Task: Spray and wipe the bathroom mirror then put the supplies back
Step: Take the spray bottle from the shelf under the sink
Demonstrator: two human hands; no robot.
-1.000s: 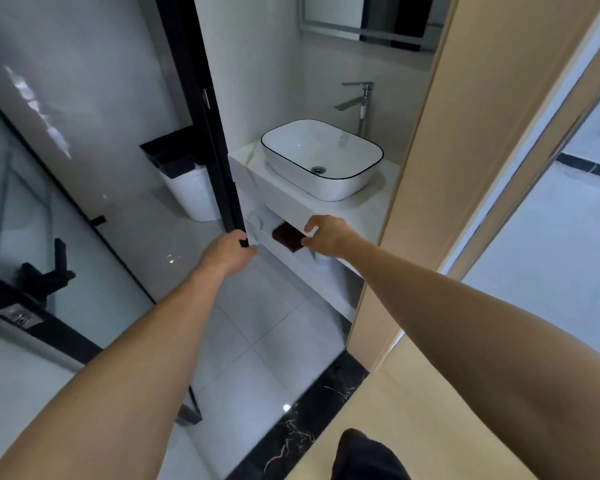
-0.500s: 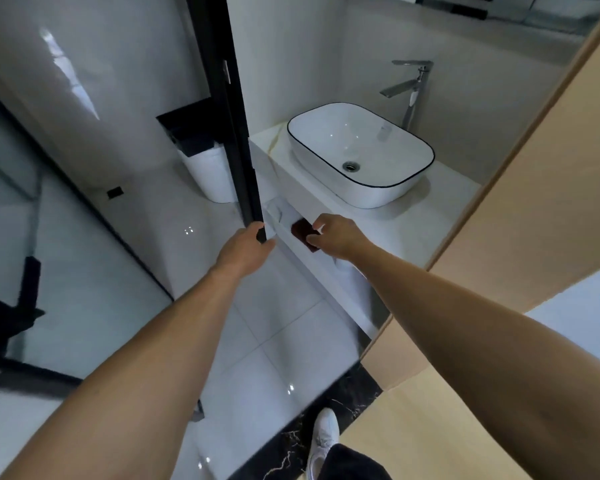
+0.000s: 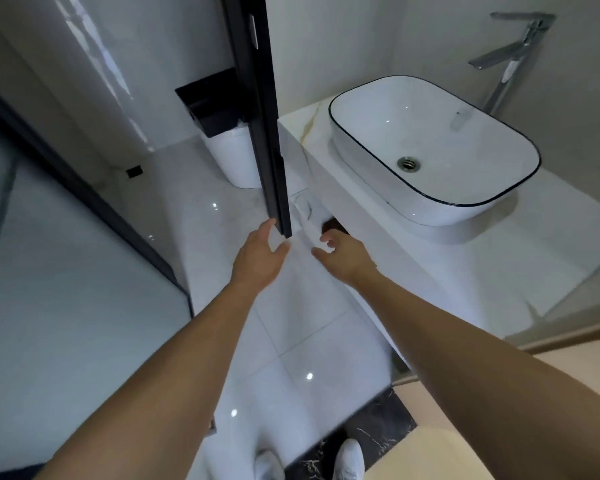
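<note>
both hands empty, fingers loose: left hand at black door edge, right hand near brown item under desk. basin empty.

bare forearms, white shoes

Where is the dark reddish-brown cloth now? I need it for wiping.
In the head view, the dark reddish-brown cloth peeks from the shelf under the white counter, just beyond the right hand.
</note>
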